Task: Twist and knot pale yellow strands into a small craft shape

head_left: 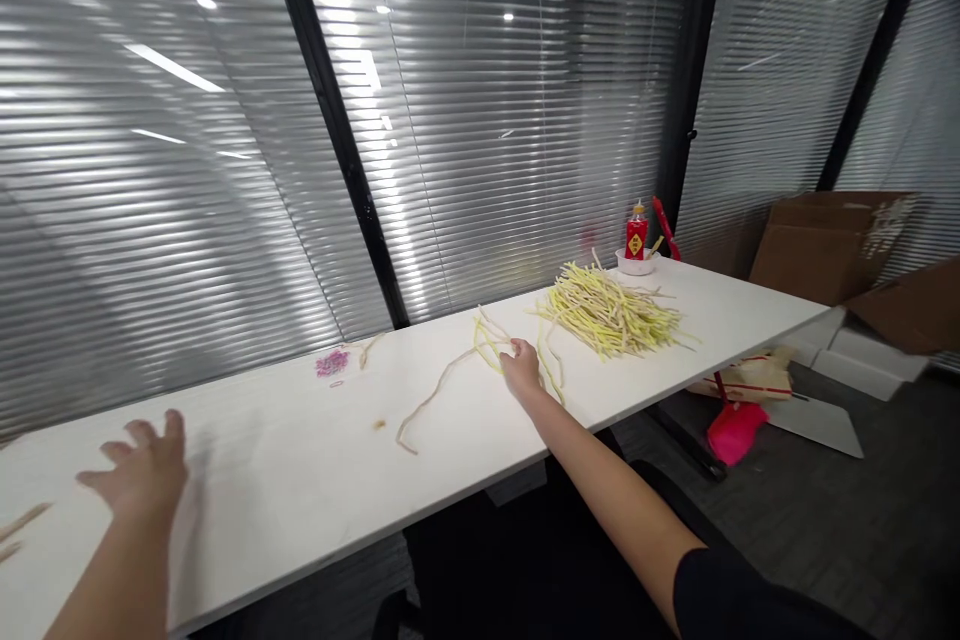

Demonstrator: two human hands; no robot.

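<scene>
My right hand [521,370] is closed at mid-table, its fingers pinched on several thin strands that look like long beans [489,345]. One beige strand [435,392] trails from there to the left across the white table [300,480]. To the right lies a big loose heap of pale yellow-green long beans [611,312]. Over the left part of the table my left hand [142,465] is held up with fingers spread, holding nothing. Two beige strands [22,523] lie at the left edge of view, close to it.
A pile of small pink and purple bands [331,363] lies toward the back edge, beside a short beige strand [367,350]. A red bottle [636,233] stands in a white bowl [634,266] at the far right. Cardboard boxes [810,245] and a pink dustpan-like thing [735,432] are beyond the table.
</scene>
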